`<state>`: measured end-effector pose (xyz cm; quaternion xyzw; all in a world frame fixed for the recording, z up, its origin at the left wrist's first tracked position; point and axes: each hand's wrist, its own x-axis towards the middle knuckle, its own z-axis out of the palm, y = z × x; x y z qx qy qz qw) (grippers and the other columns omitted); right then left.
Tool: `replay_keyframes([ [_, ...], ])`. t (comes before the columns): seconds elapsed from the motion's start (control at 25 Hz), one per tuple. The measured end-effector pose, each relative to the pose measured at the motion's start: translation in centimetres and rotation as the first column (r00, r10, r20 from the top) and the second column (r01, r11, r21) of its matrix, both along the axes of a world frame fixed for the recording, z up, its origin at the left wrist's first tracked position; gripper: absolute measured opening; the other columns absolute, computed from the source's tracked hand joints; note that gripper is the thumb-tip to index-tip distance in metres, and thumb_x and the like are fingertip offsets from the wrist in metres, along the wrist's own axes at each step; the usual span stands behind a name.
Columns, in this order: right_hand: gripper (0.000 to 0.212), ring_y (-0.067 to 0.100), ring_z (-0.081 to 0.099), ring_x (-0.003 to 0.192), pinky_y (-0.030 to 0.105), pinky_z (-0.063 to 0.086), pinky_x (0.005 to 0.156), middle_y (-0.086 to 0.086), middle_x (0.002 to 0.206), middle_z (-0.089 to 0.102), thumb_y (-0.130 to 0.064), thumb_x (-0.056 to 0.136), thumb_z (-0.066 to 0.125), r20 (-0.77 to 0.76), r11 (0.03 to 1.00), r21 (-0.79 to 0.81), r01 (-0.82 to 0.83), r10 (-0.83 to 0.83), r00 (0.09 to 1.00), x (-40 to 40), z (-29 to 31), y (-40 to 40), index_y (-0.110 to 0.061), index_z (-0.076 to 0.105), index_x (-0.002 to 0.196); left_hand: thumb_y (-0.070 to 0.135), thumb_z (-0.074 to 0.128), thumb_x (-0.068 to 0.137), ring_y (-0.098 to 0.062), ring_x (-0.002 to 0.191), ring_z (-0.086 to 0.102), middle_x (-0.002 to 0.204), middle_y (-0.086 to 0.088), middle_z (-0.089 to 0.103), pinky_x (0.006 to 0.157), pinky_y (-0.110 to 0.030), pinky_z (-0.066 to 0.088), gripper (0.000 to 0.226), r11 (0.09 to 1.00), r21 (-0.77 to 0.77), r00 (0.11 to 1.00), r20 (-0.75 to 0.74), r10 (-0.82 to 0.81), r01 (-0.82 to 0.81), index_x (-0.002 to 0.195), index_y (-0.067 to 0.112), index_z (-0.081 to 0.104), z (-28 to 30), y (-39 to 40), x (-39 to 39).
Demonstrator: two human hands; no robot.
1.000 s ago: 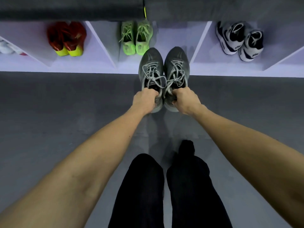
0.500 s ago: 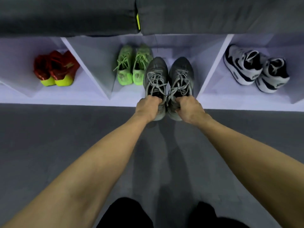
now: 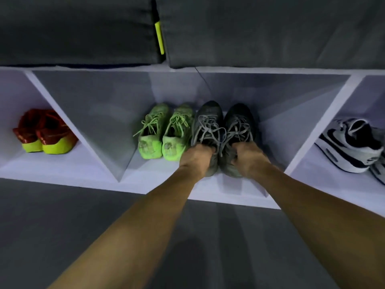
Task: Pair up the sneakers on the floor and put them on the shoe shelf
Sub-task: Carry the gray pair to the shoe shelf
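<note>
Two grey sneakers sit side by side, toes inward, inside the middle compartment of the white shoe shelf [image 3: 229,197]. My left hand [image 3: 196,158] grips the heel of the left grey sneaker [image 3: 206,124]. My right hand [image 3: 249,157] grips the heel of the right grey sneaker [image 3: 239,124]. A green pair [image 3: 164,134] stands directly to their left in the same compartment, almost touching. Whether the grey soles rest on the shelf floor I cannot tell.
A red and yellow pair [image 3: 44,133] fills the left compartment, a white and black pair [image 3: 354,144] the right one. Dark grey cushions [image 3: 83,30] lie on top of the shelf with a yellow strip [image 3: 160,38] between them. Grey floor [image 3: 52,222] spreads in front.
Both hands have carried the grey pair forward from above the floor into the middle compartment, beside the green pair. The view has come closer to the shelf and my legs have dropped out of sight.
</note>
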<state>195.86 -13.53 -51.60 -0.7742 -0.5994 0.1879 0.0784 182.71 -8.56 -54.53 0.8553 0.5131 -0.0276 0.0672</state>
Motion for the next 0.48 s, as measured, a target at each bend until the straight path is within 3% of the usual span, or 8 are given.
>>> replay_keyframes([
  [0.28,0.030,0.035,0.058,0.111,0.037,0.051,0.094,0.018,0.123,0.060,-0.011,0.092,0.053,0.062,0.996,0.077,0.053,-0.058,0.996,2.4,-4.4,3.8,-0.012,0.059,0.122,0.007,0.048,0.097,-0.030,0.125,0.046,0.131,-0.009,0.051,0.095,-0.037,0.045,0.040,0.995,0.097,0.999,0.011,-0.033,0.031,0.136,0.017,0.045,-3.1,4.4,2.4],
  [0.48,0.031,0.030,0.052,0.122,0.036,0.046,0.095,0.010,0.131,0.056,-0.012,0.098,0.042,0.221,0.998,0.056,-0.010,-0.002,0.975,2.7,-4.4,4.7,-0.018,0.055,0.126,0.008,0.051,0.095,-0.028,0.127,0.043,0.135,-0.009,0.048,0.097,-0.035,0.042,0.040,0.990,0.136,0.993,0.110,-0.032,0.017,0.134,0.013,0.041,-3.8,5.0,2.5],
])
